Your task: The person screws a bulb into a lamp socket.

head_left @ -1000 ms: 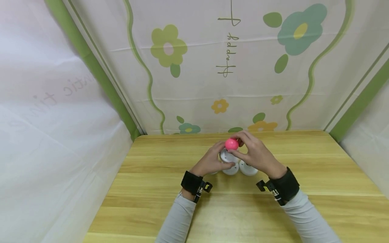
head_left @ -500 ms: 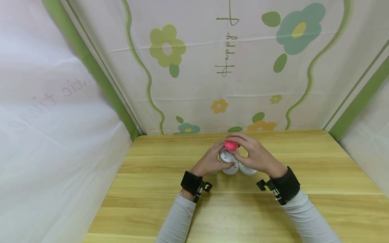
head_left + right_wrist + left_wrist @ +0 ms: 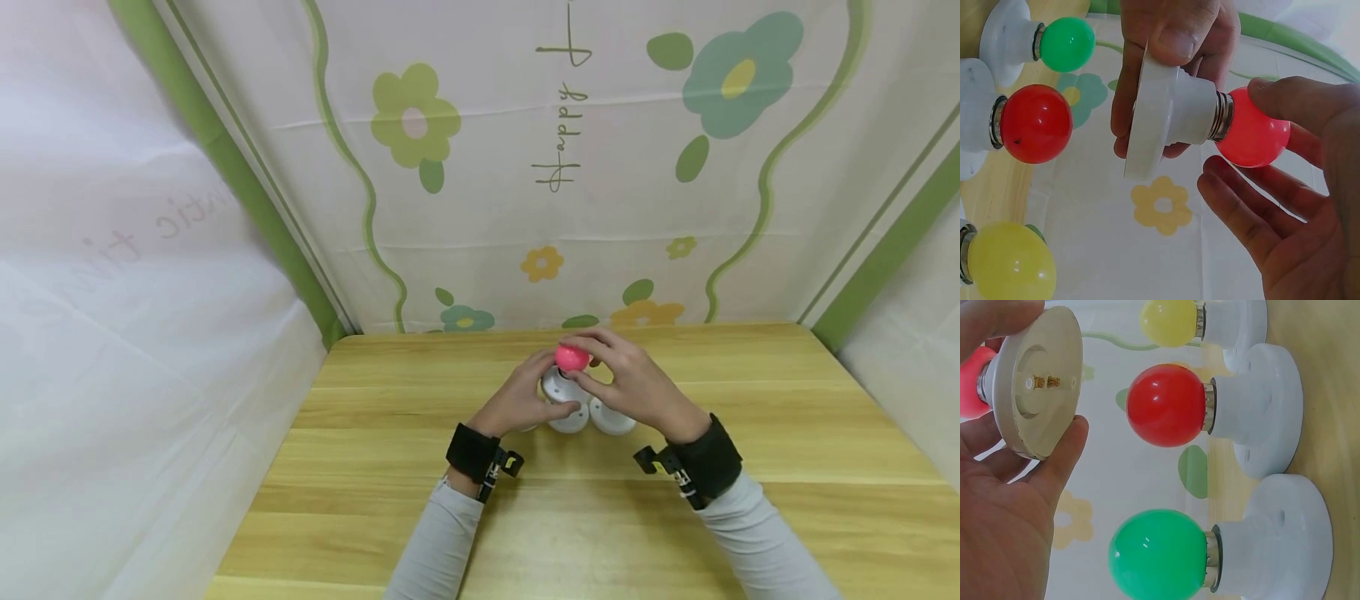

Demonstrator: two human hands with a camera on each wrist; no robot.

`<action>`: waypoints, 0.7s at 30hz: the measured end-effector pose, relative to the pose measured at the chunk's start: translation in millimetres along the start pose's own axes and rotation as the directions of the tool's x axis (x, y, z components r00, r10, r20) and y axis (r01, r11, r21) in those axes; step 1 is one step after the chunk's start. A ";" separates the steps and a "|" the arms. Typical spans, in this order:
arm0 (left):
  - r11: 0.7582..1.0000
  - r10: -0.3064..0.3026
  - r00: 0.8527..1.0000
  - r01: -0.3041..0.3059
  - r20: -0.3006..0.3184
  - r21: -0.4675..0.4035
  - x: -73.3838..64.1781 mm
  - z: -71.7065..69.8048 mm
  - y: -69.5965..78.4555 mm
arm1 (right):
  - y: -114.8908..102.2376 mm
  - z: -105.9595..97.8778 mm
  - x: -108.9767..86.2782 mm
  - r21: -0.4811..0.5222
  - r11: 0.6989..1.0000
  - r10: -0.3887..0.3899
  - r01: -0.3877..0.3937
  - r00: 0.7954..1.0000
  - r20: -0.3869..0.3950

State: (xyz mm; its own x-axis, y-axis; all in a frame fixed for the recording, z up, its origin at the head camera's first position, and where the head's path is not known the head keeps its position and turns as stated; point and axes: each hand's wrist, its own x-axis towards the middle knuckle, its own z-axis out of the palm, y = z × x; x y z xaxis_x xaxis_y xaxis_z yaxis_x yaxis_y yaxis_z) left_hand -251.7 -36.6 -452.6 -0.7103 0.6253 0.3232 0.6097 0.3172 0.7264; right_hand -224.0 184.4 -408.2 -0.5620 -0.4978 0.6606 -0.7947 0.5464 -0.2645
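My left hand (image 3: 521, 396) grips a white lamp holder (image 3: 1172, 119) by its round base, raised above the table. The underside of that base, with brass terminals, faces the left wrist view. A pink light bulb (image 3: 572, 357) sits in the holder's socket, with some metal thread showing in the right wrist view. The thumb and fingers of my right hand (image 3: 636, 379) are around this bulb. Below the hands stand several white holders with bulbs: a green bulb (image 3: 1159, 555), a red bulb (image 3: 1166, 405) and a yellow bulb (image 3: 1169, 320). In the head view, my hands mostly hide them.
A wooden table (image 3: 570, 525) extends beneath both arms. Behind it hangs a white curtain (image 3: 487, 208) with printed flowers, and another white cloth (image 3: 150, 333) encloses the left side. The standing lamp holders are close together under the hands.
My right fingers have shifted around the pink bulb, first forward over it and then back. My left hand and the lamp holder have stayed in place.
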 end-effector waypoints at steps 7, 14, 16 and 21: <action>1.000 0.013 1.000 -0.013 0.007 0.016 -0.2 1.1 -0.1 | -0.5 2.5 -0.2 -0.043 0.998 0.036 -0.037 0.999 -0.025; 0.999 0.019 1.000 -0.020 0.009 0.025 -0.2 1.7 1.0 | -1.2 4.0 0.5 -0.059 0.997 0.042 -0.043 0.999 -0.020; 0.999 0.024 1.000 -0.024 0.008 0.024 -0.3 1.6 1.6 | -0.7 4.3 0.6 -0.040 0.999 0.017 -0.018 1.000 -0.009; 0.999 0.037 0.999 -0.037 0.007 0.003 -0.3 0.5 2.2 | 1.3 3.0 -1.8 0.010 0.999 -0.036 0.036 0.999 0.019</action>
State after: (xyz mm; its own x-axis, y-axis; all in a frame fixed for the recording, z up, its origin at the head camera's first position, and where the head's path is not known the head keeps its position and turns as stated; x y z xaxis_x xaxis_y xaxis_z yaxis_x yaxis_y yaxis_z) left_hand -250.0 -35.7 -451.4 -0.6846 0.6417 0.3456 0.6366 0.2956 0.7123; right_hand -224.7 184.0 -411.9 -0.5372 -0.5300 0.6561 -0.8167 0.5213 -0.2477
